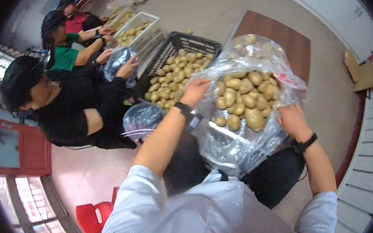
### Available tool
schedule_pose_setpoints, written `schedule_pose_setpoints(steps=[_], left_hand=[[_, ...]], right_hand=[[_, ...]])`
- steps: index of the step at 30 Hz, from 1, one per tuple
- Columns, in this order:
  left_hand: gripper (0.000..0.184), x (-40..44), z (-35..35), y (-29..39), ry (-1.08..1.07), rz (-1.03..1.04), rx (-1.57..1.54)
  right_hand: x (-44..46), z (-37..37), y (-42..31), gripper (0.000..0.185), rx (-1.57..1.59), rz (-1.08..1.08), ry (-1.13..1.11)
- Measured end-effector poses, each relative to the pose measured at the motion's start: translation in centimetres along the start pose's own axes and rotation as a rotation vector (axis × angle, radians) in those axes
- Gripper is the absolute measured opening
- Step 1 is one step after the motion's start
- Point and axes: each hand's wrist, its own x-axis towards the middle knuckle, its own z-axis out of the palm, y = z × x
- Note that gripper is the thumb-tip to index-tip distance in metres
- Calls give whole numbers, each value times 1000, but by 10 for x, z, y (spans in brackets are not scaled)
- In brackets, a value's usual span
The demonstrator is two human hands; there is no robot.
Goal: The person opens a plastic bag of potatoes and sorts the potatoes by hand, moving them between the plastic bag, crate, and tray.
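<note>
A large clear plastic bag [223,151] lies wide open in front of me, with many potatoes [254,119] inside. Part of a white rim [228,133] shows through the plastic at the near side. My left hand [196,92] has its fingers closed around the bag's left edge. On the opposite side, my right hand [292,120] pinches the bag's right edge, thumb toward the potatoes. More potatoes show blurred through the plastic at the far end. Dark bands circle both my wrists.
A black crate [196,39] of potatoes stands to my left. Beyond it is a white crate [149,19] with potatoes. A person in black [63,101] holds a plastic-wrapped bundle [119,62]; others sit behind. A brown board [274,28] lies ahead, and a red stool [91,219] stands behind left.
</note>
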Motion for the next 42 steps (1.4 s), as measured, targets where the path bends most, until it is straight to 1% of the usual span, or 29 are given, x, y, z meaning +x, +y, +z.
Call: schedule_pose_setpoints(steps=[2, 4, 5, 6, 9, 11, 13, 15, 17, 19, 21, 23, 24, 25, 27, 28, 29, 31, 33, 35, 36, 39, 40, 41, 42], left_hand=[[33, -10, -4, 10, 6, -20, -64], [33, -9, -3, 9, -37, -33, -225], [32, -12, -5, 12, -71, -33, -285], [32, -13, -7, 12, -83, -21, -293], [31, -19, -14, 14, -108, -18, -315], [30, -22, -18, 16, -108, -14, -337], [30, -25, -24, 15, -109, -38, -385], [29, -27, -29, 16, -94, -26, -389], [30, -27, -37, 17, -89, -35, -404], [30, -33, -42, 15, -59, -19, -425], [29, -35, -45, 10, -64, -66, -424], [25, -35, -43, 5, -23, -108, -437], [24, -37, -40, 7, -25, -83, -421], [22, -39, -37, 8, -22, -59, -402], [20, -35, -35, 3, -2, -19, -435], [20, -36, -32, 4, 2, -18, -410], [20, -37, -27, 5, -7, -13, -386], [21, -33, -18, 8, -16, -61, -343], [20, -34, -12, 11, -65, -25, -357], [21, -27, -9, 5, -101, -86, -283], [17, -24, -6, 1, -64, -68, -289], [18, -18, -4, 1, -114, -78, -266], [19, -15, -2, 3, -93, -62, -278], [19, -14, 0, 3, -100, -52, -280], [19, -15, 0, 1, -120, -60, -254]], right_hand=[[1, -21, -35, 23, 281, -2, 65], [3, -4, -62, 24, 367, 2, 112], [4, -1, -78, 25, 459, -44, 89], [6, -2, -91, 25, 500, -58, 12], [11, 34, -121, 28, 459, -70, -9], [15, 46, -138, 26, 503, -109, 117], [26, 63, -151, 26, 444, -96, 154], [32, 80, -156, 27, 383, -88, 197], [36, 93, -158, 32, 269, -98, 314], [35, 100, -159, 33, 229, -116, 325], [37, 108, -160, 34, 197, -148, 343], [42, 117, -162, 42, 110, -101, 156], [38, 105, -163, 41, 172, -99, 149], [40, 114, -164, 38, 163, -64, 136], [40, 125, -163, 34, 166, -89, 228], [38, 116, -164, 32, 183, -99, 184], [36, 114, -164, 31, 243, -103, 227], [35, 113, -162, 30, 169, -158, 312], [32, 116, -161, 28, 235, -158, 327], [26, 117, -162, 35, 341, -112, 307], [24, 113, -163, 37, 406, -108, 311], [25, 105, -167, 42, 574, -43, 294], [27, 102, -162, 42, 571, -41, 267], [29, 100, -161, 42, 561, -38, 274], [31, 98, -164, 43, 678, -13, 325]])
